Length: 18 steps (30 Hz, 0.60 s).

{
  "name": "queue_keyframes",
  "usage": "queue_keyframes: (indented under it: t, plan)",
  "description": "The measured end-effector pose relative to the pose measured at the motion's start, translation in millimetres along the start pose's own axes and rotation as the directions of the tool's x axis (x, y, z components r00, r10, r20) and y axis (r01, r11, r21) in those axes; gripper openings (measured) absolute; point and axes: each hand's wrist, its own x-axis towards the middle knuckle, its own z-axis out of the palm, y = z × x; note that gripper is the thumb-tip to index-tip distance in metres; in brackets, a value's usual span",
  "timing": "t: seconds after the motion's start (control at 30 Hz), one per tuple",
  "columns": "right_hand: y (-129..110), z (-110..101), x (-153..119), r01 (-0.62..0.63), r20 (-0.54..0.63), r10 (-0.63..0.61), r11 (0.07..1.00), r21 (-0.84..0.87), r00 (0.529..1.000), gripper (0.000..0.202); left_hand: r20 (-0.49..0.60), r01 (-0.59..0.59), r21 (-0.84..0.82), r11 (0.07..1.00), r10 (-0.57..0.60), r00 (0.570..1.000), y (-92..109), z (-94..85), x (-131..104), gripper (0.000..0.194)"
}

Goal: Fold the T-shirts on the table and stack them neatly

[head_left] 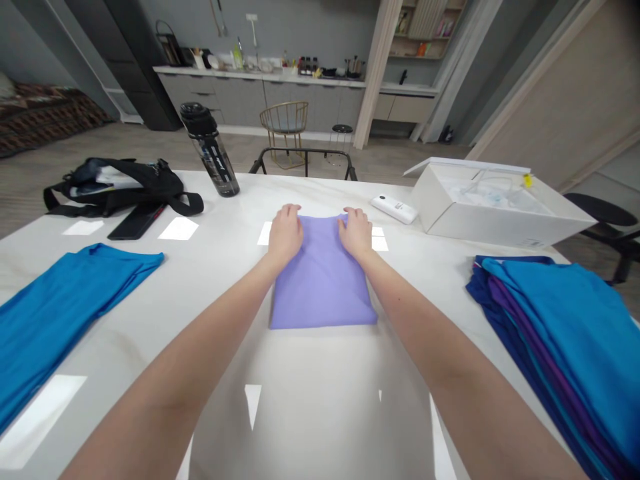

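Note:
A folded lavender cloth (324, 280) lies flat on the white table (320, 393), straight in front of me. My left hand (287, 233) grips its far left corner, fingers curled over the edge. At the far right corner, my right hand (355, 231) has its fingers bent around the edge in the same way. A blue garment (65, 293) is spread at the left side of the table. On the right sits a stack of folded garments (575, 313), bright blue on top, with purple and navy layers below.
Beyond the hands are a black bottle (215, 157), a black bag (125, 187), a dark phone (135, 222), a white device (394, 209) and an open white box (500, 207). A chair (306, 153) stands behind the far table edge.

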Motion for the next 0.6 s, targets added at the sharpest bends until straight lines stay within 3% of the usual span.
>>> queue_keyframes:
  t: [0.07,0.13,0.2,0.37,0.6]
  plan:
    - [-13.4,5.9,-9.0,0.159,0.077,-0.158,0.987,-0.011,0.984,0.041,0.161,-0.092,0.028,0.995,0.087,0.983,13.3,4.3,-6.9,0.038]
    - [-22.2,13.8,-13.6,0.235,0.217,-0.228,0.972,-0.006,0.949,0.043,0.314,-0.072,0.068,0.995,0.047,0.948,19.4,12.5,-10.0,0.040]
    - [-24.6,21.4,-14.2,0.239,0.326,-0.213,0.970,-0.043,0.921,0.047,0.413,-0.026,0.123,0.992,-0.027,0.910,17.9,21.6,-11.0,0.043]
    - [-18.6,27.7,-11.3,0.207,0.390,-0.138,0.968,-0.140,0.910,0.055,0.468,-0.030,0.227,0.973,-0.082,0.880,6.9,31.5,-13.7,0.057]
    - [-22.7,23.0,-16.8,0.212,0.408,-0.116,0.957,-0.198,0.906,0.058,0.494,-0.053,0.336,0.940,-0.128,0.860,12.6,28.2,-19.5,0.062]
